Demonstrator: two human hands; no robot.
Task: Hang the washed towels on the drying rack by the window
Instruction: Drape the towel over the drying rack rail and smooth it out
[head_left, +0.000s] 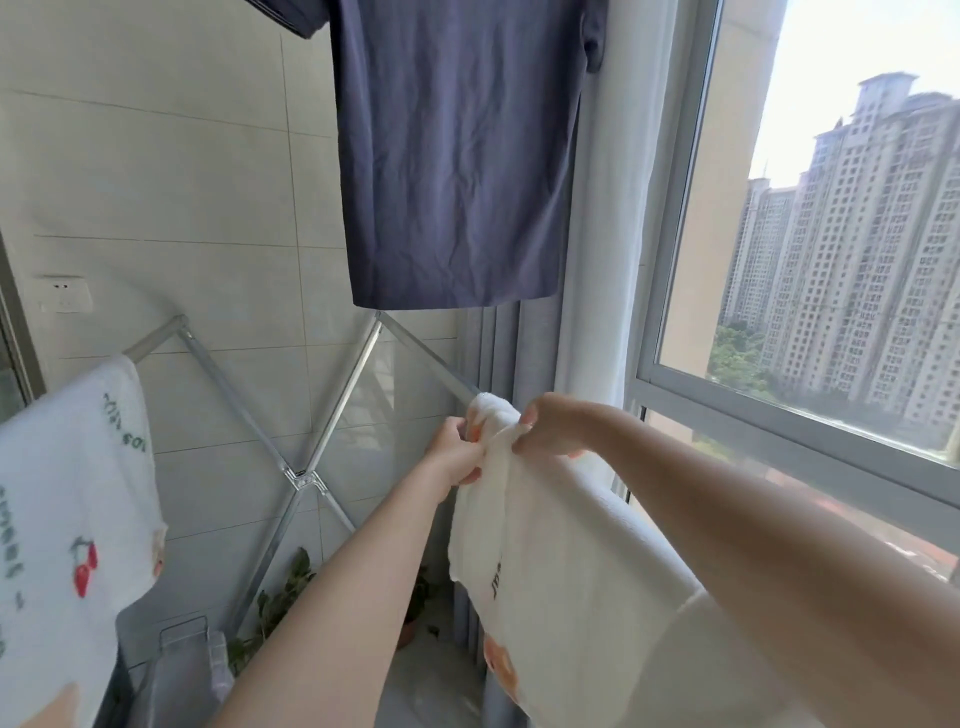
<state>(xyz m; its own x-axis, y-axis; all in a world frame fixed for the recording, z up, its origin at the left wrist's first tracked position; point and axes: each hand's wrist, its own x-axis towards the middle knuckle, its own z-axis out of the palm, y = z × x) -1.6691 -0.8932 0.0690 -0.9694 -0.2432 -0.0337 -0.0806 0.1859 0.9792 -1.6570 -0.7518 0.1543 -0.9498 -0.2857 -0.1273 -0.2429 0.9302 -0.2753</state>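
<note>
Both hands, left hand and right hand, pinch the far end of a white terry towel draped over the silver metal drying rack, window-side rail. A navy T-shirt hangs just above; another white cherry-print towel covers the opposite rail.

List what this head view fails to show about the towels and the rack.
- Rack rail under the white towel by the window: covered by the cloth and both hands, left hand, right hand.
- Cherry towel: cut off by the left edge.
- Drying rack feet: hidden below.
</note>
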